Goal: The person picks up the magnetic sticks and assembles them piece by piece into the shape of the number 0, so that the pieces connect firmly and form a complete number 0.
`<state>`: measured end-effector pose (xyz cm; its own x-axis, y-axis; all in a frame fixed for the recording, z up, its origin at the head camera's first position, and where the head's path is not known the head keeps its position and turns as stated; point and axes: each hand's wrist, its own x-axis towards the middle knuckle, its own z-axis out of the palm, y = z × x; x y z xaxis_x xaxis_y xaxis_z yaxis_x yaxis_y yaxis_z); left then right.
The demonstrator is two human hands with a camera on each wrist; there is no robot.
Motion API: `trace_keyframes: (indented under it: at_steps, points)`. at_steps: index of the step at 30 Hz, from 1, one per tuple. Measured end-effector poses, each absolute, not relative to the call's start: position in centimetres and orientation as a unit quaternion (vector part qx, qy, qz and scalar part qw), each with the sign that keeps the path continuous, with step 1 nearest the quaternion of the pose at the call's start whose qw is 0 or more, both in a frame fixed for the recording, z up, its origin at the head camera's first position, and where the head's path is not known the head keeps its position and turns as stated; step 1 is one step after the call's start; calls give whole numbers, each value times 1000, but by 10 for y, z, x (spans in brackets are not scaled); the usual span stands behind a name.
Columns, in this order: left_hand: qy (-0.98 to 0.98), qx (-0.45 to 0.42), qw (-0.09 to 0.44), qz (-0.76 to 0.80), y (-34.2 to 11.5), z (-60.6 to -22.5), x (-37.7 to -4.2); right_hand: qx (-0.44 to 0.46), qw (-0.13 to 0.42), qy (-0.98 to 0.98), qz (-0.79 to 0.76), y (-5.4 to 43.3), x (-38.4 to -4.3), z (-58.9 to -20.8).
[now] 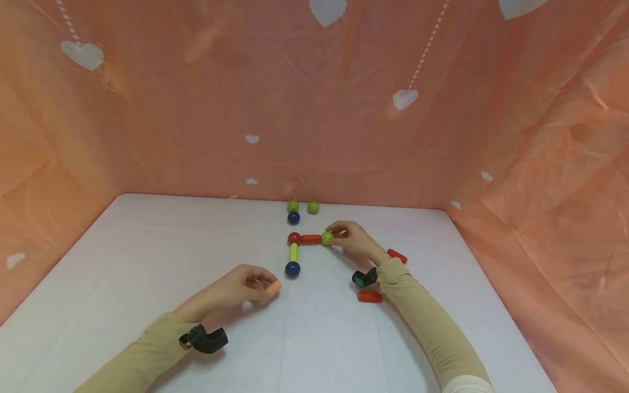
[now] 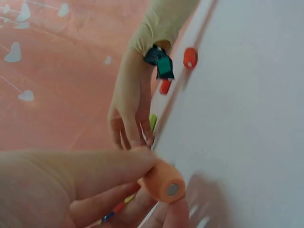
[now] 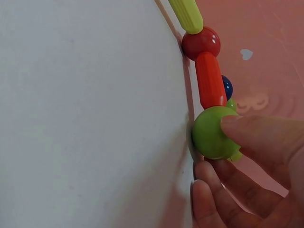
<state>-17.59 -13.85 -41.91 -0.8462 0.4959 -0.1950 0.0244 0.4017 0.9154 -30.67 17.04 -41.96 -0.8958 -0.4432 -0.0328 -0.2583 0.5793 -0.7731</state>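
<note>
My left hand (image 1: 241, 286) pinches an orange magnetic rod (image 2: 164, 183) between thumb and fingers, a little in front of the joined pieces. A grey metal disc shows in the rod's end. On the far side of the white table, my right hand (image 1: 355, 241) holds a green ball (image 3: 213, 133) with its thumb on top and fingers below. That ball touches a red rod (image 1: 311, 239), whose other end meets a red ball (image 1: 294, 238). From the red ball a yellow-green rod (image 1: 293, 252) runs toward me to a dark blue ball (image 1: 292, 269), making a corner shape.
Behind the joined pieces stand another blue ball (image 1: 294, 218) and two green balls (image 1: 292, 206) (image 1: 313, 207). Loose red rods (image 1: 369, 297) (image 1: 397, 256) lie near my right forearm. A peach curtain with hearts hangs along the table's back edge (image 1: 275, 201).
</note>
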Motion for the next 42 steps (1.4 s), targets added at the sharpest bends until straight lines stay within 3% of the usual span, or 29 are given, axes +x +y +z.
trace_keyframes:
  at_steps: [12, 23, 36, 42]
  points:
    - [721, 69, 242, 645, -102, -435, -177, -194, 120, 879, -419, 172, -309, -420]
    - [715, 11, 212, 666, -88, -440, -175, -194, 124, 877, -422, 172, -309, -421]
    - [711, -12, 192, 677, -87, -443, -180, -190, 127, 877, -423, 172, -311, -421]
    - [704, -16, 210, 678, -91, -443, -182, -191, 127, 875, -426, 172, -310, -421]
